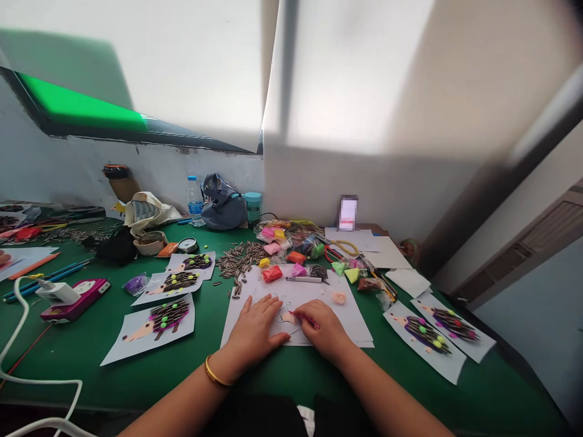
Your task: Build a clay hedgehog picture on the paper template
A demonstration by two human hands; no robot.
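Fingers of the right hand [322, 329] are closed about what appears to be a slim reddish tool [311, 323], partly hidden by the grip. Flat peach piece [288, 317]: on the white paper [237, 312], near the middle of the table's [209, 346] near edge, between the hands and just beside the right fingertips. Left hand [255, 329]: open, palm down, fingers spread on the paper. Peach lump [338, 297]: toward the paper's right edge.

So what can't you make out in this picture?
All in the head view:
- most of the thin red tool, behind the right hand
- screen of the upright phone, blurred
- white paper beneath the left hand, covered
- part of the far-left white sheet, cut by the edge
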